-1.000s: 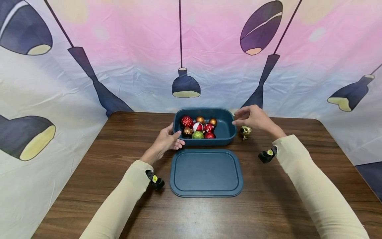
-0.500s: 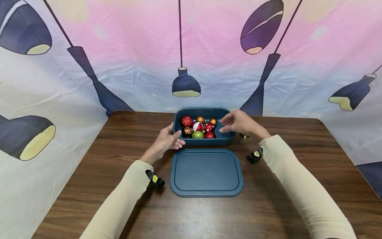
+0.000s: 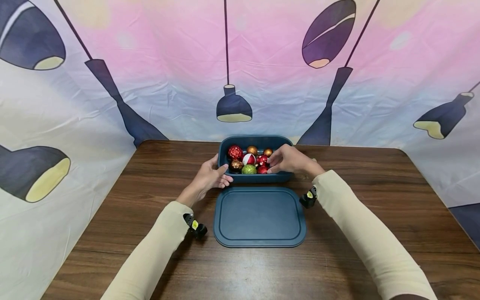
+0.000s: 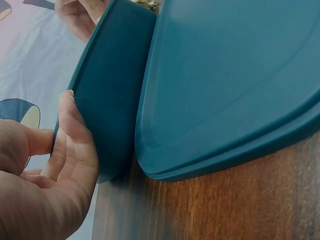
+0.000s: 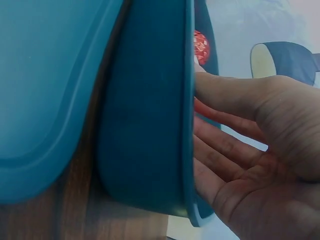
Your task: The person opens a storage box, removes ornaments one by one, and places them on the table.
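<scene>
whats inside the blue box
A green ball, a red-and-white ball, three mostly red balls and three gold or copper balls show. Anything beneath the right grip, at the right end, is covered.

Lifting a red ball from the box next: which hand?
Likely the right hand: over the blue box, thumb and fingers apart beside red balls. The left hand grips the box's left end, fingers against the outer wall, so seems better for steadying.
</scene>
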A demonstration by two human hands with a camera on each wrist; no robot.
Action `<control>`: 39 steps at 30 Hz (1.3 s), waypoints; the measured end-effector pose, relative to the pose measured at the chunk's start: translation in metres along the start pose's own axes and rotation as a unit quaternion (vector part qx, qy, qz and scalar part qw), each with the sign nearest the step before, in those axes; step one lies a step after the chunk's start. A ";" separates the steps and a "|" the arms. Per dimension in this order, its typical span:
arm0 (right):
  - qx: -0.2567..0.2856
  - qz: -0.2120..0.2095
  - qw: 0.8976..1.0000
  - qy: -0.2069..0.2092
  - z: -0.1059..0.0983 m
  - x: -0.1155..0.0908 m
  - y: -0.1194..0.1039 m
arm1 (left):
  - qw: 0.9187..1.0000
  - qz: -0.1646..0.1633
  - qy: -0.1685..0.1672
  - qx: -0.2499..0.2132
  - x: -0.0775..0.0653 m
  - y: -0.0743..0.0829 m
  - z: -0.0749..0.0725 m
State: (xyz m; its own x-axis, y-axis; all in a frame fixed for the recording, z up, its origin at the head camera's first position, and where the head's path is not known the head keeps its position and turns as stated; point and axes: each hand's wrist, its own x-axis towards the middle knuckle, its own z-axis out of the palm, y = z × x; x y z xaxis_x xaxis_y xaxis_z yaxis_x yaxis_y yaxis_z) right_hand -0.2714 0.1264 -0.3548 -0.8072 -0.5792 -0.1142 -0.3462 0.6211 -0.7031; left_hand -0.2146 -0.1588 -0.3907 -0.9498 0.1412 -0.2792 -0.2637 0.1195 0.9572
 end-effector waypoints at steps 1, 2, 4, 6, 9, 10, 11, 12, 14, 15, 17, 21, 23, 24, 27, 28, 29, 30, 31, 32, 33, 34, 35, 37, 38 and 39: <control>-0.002 0.002 1.000 0.000 0.001 0.001 0.000 | 1.000 -0.001 0.000 -0.001 0.000 0.000 0.000; -0.004 0.003 1.000 0.000 0.003 0.002 0.001 | 1.000 -0.003 0.001 -0.001 0.001 0.000 0.000; -0.010 0.001 1.000 0.001 0.005 0.004 0.001 | 1.000 -0.005 0.003 -0.001 0.001 0.000 0.000; -0.015 0.001 1.000 0.002 0.007 0.006 0.001 | 1.000 -0.006 0.005 -0.001 0.002 -0.001 0.000; -0.023 -0.003 1.000 0.003 0.010 0.007 0.002 | 1.000 -0.006 0.006 0.000 0.002 -0.001 0.000; -0.027 -0.004 1.000 0.004 0.010 0.008 0.002 | 1.000 -0.006 0.006 0.001 0.002 -0.002 0.000; -0.030 -0.005 1.000 0.004 0.011 0.008 0.003 | 1.000 -0.007 0.007 0.001 0.002 -0.002 0.000; -0.034 -0.006 0.999 0.004 0.011 0.009 0.003 | 1.000 -0.007 0.007 0.001 0.002 -0.002 0.000; -0.038 -0.008 0.999 0.005 0.012 0.010 0.004 | 1.000 -0.007 0.007 0.001 0.002 -0.002 0.001; -0.037 -0.009 0.999 0.003 0.012 0.011 0.004 | 1.000 -0.007 0.008 0.001 0.002 -0.002 0.001; -0.030 -0.005 1.000 -0.003 0.013 0.012 0.005 | 1.000 -0.009 0.009 0.001 0.002 -0.002 0.001; -0.028 -0.007 0.999 -0.013 0.015 0.015 0.006 | 1.000 -0.007 0.007 0.001 0.002 -0.001 0.000; -0.035 -0.012 0.999 -0.014 0.015 0.015 0.006 | 1.000 -0.006 0.007 -0.001 0.001 -0.001 0.000; -0.038 -0.016 0.999 -0.014 0.015 0.016 0.007 | 1.000 -0.004 0.006 -0.001 0.001 -0.001 0.000; -0.038 -0.016 0.999 -0.013 0.013 0.015 0.006 | 1.000 -0.004 0.006 -0.005 0.001 -0.002 0.000; -0.036 -0.013 0.999 -0.013 0.013 0.014 0.005 | 1.000 -0.003 0.005 -0.004 0.002 -0.002 0.000; -0.033 -0.008 0.999 -0.012 0.012 0.014 0.005 | 1.000 -0.003 0.005 -0.006 0.002 -0.002 0.000; -0.030 -0.005 0.999 -0.011 0.011 0.013 0.004 | 1.000 -0.003 0.003 -0.006 0.002 -0.002 0.000; -0.024 0.000 1.000 -0.009 0.010 0.013 0.004 | 1.000 -0.003 0.004 -0.007 0.002 -0.002 0.000; -0.020 0.002 1.000 -0.007 0.009 0.012 0.004 | 1.000 -0.003 0.004 -0.007 0.002 -0.002 0.000; -0.015 0.003 1.000 -0.006 0.008 0.012 0.004 | 1.000 -0.003 0.005 -0.008 0.002 -0.002 0.000; -0.011 0.004 1.000 -0.005 0.007 0.011 0.004 | 1.000 -0.003 0.005 -0.006 0.002 -0.002 0.000; -0.005 0.004 1.000 -0.005 0.005 0.011 0.003 | 1.000 -0.003 0.006 -0.007 0.002 -0.002 0.000; 0.004 0.003 1.000 -0.006 0.002 0.010 0.003 | 1.000 -0.004 0.006 -0.006 0.002 -0.002 0.000; 0.006 0.003 1.000 -0.006 0.001 0.009 0.002 | 1.000 -0.004 0.006 -0.006 0.002 -0.002 0.000; 0.009 0.005 1.000 -0.005 -0.001 0.008 0.001 | 1.000 -0.004 0.006 -0.006 0.002 -0.002 0.000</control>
State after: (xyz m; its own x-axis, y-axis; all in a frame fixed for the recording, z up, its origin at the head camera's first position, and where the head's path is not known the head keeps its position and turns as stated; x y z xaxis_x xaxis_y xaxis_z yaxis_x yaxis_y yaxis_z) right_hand -0.2788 0.1230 -0.3560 -0.8053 -0.5789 -0.1278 -0.3302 0.6170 -0.7144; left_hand -0.2157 -0.1583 -0.3930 -0.9493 0.1294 -0.2865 -0.2737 0.1086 0.9557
